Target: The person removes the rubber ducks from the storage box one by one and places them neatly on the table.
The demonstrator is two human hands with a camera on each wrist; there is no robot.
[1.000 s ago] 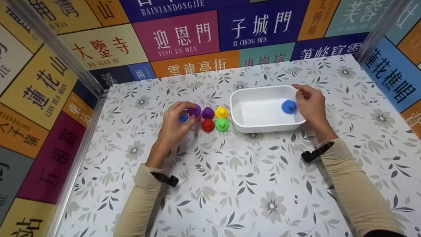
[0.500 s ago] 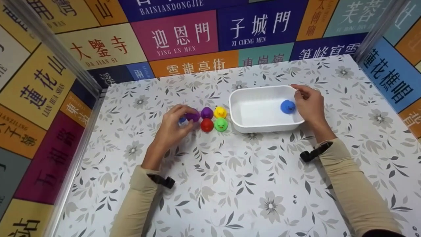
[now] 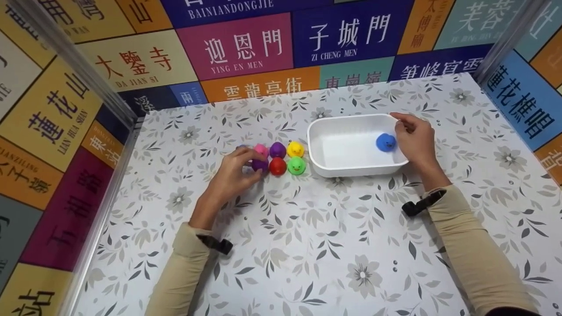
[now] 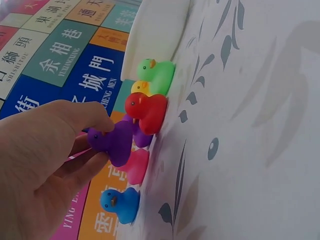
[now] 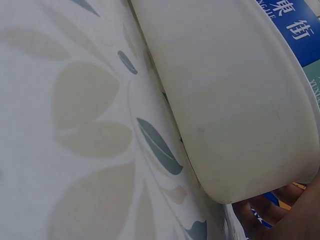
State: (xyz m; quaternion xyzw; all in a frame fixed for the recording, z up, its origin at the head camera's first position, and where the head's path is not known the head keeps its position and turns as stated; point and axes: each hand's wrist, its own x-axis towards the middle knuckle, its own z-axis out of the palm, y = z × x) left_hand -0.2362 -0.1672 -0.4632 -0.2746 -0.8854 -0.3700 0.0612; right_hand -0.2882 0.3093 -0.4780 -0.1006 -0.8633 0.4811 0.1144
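Between thumb and fingers, my left hand (image 3: 232,173) pinches a purple rubber duck (image 4: 117,144). In the head view that duck is beside a red duck (image 3: 277,166), in front of a pink duck (image 3: 261,150). A blue duck (image 4: 122,205) at the row's left end is mostly hidden by my hand in the head view. Another purple duck (image 3: 277,149), a yellow duck (image 3: 295,149) and a green duck (image 3: 297,166) stand close by. My right hand (image 3: 417,139) grips the right end of a white plastic tub (image 3: 340,145), which holds one blue duck (image 3: 386,142).
A white tablecloth (image 3: 307,245) with grey leaves and flowers covers the table. Colourful sign-printed panels (image 3: 241,46) rise behind it and at both sides. The tub stands just right of the ducks.
My left hand has brought the purple duck nearer to me, from over the pink duck to beside the red one. The pink duck now shows. My right hand stays at the tub.
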